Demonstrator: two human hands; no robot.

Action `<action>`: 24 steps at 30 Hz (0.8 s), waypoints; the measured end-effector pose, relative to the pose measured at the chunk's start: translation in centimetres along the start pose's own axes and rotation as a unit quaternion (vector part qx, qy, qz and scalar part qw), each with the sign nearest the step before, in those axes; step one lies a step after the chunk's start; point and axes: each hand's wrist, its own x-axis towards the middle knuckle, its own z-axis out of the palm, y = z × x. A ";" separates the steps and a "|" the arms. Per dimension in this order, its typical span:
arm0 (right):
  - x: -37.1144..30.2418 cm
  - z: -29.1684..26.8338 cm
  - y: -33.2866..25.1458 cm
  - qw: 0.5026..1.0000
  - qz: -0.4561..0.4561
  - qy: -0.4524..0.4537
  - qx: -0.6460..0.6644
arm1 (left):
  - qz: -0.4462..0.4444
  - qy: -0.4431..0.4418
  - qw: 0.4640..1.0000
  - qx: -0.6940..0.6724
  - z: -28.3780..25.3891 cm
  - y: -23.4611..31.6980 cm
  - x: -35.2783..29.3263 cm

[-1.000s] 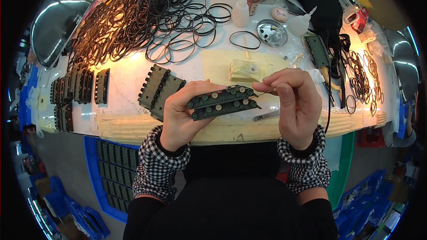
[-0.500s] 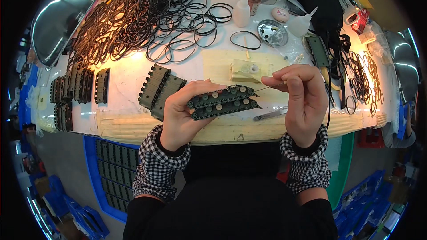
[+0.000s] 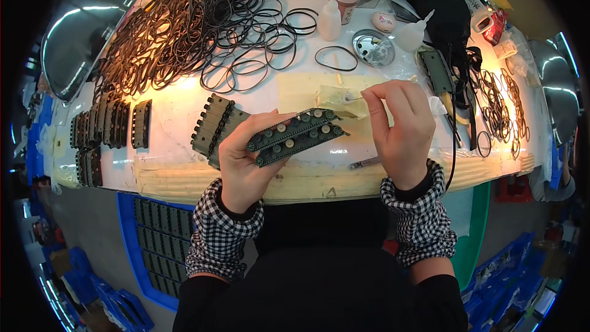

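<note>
My left hand (image 3: 246, 163) is wrapped round a dark green toy tank chassis (image 3: 289, 142), tilted so that both rows of wheels, ringed by black tracks, face up. Some of the wheels are pale, others green. My right hand (image 3: 402, 132) pinches a thin needle-like tool (image 3: 354, 98) between thumb and fingertips. The tool's tip reaches a small round spot on a yellowish, tape-wrapped block (image 3: 332, 95), beyond the chassis. Tweezers (image 3: 365, 162) lie on the table, partly visible between my hands. Several similar green chassis (image 3: 212, 124) stand close together left of my left hand.
A large tangle of black rubber loops (image 3: 184, 37) spreads over the far left. More chassis (image 3: 104, 126) stand at the left edge. A white squeeze bottle (image 3: 330, 21), a round metal dish (image 3: 373, 48) and a black bag (image 3: 433, 6) are farther back. A blue crate (image 3: 127, 233) sits below the table.
My right hand has moved the needle-like tool away from the chassis, over to the tape-wrapped block. My left hand has shifted slightly left with the chassis and tilted its right end upward.
</note>
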 end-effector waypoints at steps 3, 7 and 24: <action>-0.1 -0.4 -0.2 0.999 0.002 0.037 0.026 | 0.029 0.021 0.998 0.050 0.1 -0.1 0.0; -0.7 -0.9 -2.4 0.921 0.168 0.047 0.348 | 0.062 0.005 0.995 0.081 -0.2 -0.4 0.1; -0.9 -0.4 -3.4 0.892 0.192 0.001 0.410 | 0.079 -0.012 0.991 0.105 -0.3 -0.3 0.1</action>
